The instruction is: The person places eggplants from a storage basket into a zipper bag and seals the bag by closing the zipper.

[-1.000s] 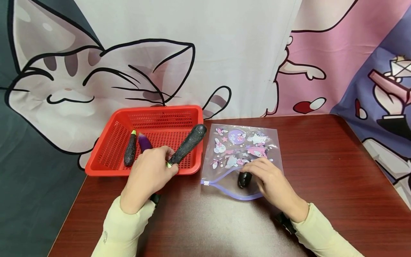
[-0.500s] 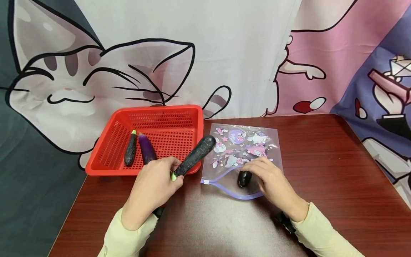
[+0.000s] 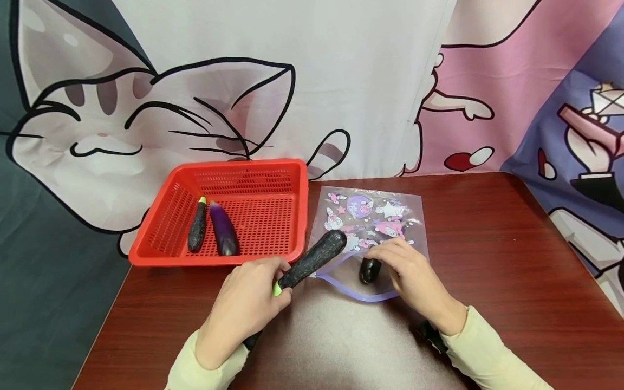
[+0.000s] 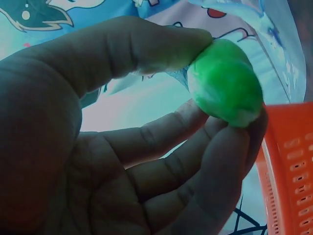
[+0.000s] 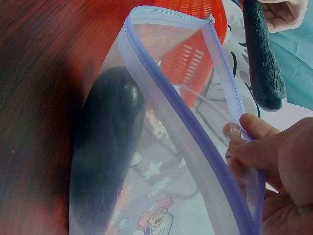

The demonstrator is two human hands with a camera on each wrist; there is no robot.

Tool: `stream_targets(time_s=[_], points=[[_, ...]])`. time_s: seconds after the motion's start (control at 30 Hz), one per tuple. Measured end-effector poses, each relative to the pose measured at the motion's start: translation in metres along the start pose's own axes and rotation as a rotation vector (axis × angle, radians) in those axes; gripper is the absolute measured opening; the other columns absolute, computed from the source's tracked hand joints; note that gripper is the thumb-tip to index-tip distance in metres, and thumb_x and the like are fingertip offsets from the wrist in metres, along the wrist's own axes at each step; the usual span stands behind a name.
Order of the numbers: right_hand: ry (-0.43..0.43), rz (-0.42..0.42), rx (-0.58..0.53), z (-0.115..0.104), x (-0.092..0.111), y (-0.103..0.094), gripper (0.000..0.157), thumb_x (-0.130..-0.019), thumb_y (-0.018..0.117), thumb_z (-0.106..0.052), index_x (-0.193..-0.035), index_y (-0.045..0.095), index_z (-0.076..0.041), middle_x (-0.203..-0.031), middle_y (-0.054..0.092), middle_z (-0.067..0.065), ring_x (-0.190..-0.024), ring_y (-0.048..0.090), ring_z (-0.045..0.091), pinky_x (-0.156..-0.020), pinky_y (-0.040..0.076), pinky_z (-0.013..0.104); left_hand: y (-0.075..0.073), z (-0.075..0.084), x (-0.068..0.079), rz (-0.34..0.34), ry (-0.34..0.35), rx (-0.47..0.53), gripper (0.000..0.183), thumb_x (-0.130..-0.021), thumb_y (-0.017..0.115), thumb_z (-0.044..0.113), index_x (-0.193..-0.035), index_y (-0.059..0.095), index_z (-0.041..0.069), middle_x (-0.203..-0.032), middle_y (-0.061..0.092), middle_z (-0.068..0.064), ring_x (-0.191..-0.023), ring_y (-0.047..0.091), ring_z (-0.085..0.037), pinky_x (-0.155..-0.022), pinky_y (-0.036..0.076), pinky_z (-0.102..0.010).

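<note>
Dark-green zucchini (image 3: 316, 259), its pale stem end (image 3: 277, 290) pinched in my left hand (image 3: 245, 306), hovers near the zip bag (image 3: 361, 208) at the back edge of the bench (image 3: 512, 254); my right hand (image 3: 419, 279) pinches the bag's rim.

The left hand (image 3: 246, 306) and right hand (image 3: 414, 277) are bare; below, a pale yellow left sleeve (image 3: 209, 360) and right sleeve (image 3: 489, 346), bottom centre-left and lower right, adjoin a black left wrist piece (image 3: 252, 340) and right wrist piece (image 3: 431, 337).
</note>
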State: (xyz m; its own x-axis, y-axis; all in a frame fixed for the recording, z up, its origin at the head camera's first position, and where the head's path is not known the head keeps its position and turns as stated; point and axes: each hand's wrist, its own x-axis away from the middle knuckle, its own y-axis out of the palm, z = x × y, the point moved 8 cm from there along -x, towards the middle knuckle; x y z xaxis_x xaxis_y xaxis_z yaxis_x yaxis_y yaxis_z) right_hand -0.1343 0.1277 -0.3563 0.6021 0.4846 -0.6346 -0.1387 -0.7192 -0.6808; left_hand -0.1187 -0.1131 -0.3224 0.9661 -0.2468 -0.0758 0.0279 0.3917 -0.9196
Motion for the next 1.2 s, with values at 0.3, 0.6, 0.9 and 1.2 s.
stream_targets(time_s=[0.3, 0.6, 0.9, 1.2], points=[[0.027, -0.009, 0.001, 0.002, 0.001, 0.001, 0.046, -0.079, 0.055, 0.022, -0.109, 0.072, -0.009, -0.104, 0.071, 0.001, -0.100, 0.062, 0.021, -0.092, 0.045, 0.028, 0.013, 0.012, 0.008, -0.046, 0.041, -0.007, 0.021, -0.071, 0.081, 0.016, -0.088, 0.069, 0.019, -0.073, 0.058, 0.012, -0.061, 0.049, -0.005, -0.054, 0.039, -0.028], [0.029, -0.012, 0.010, 0.001, 0.001, 0.001, 0.049, -0.077, 0.052, 0.022, -0.111, 0.072, -0.009, -0.106, 0.071, 0.001, -0.102, 0.061, 0.021, -0.091, 0.045, 0.030, 0.031, 0.017, 0.012, -0.132, 0.060, -0.007, 0.022, -0.074, 0.082, 0.020, -0.091, 0.069, 0.017, -0.078, 0.064, 0.007, -0.066, 0.054, -0.009, -0.056, 0.042, -0.031], [0.033, -0.017, 0.005, 0.001, 0.002, 0.001, 0.048, -0.080, 0.050, 0.020, -0.112, 0.072, -0.009, -0.106, 0.070, 0.001, -0.103, 0.060, 0.020, -0.092, 0.044, 0.029, 0.044, 0.023, 0.013, -0.154, 0.095, 0.003, 0.017, -0.073, 0.080, 0.019, -0.084, 0.068, 0.016, -0.069, 0.057, 0.010, -0.060, 0.051, -0.010, -0.050, 0.038, -0.029], [0.023, -0.004, -0.002, 0.001, 0.002, 0.002, 0.048, -0.079, 0.051, 0.022, -0.111, 0.072, -0.008, -0.104, 0.071, 0.001, -0.101, 0.061, 0.021, -0.092, 0.044, 0.030, 0.055, 0.029, 0.011, -0.146, 0.117, 0.018, 0.027, -0.071, 0.077, 0.016, -0.062, 0.053, 0.021, -0.056, 0.043, 0.013, -0.050, 0.043, -0.011, -0.044, 0.033, -0.030]])
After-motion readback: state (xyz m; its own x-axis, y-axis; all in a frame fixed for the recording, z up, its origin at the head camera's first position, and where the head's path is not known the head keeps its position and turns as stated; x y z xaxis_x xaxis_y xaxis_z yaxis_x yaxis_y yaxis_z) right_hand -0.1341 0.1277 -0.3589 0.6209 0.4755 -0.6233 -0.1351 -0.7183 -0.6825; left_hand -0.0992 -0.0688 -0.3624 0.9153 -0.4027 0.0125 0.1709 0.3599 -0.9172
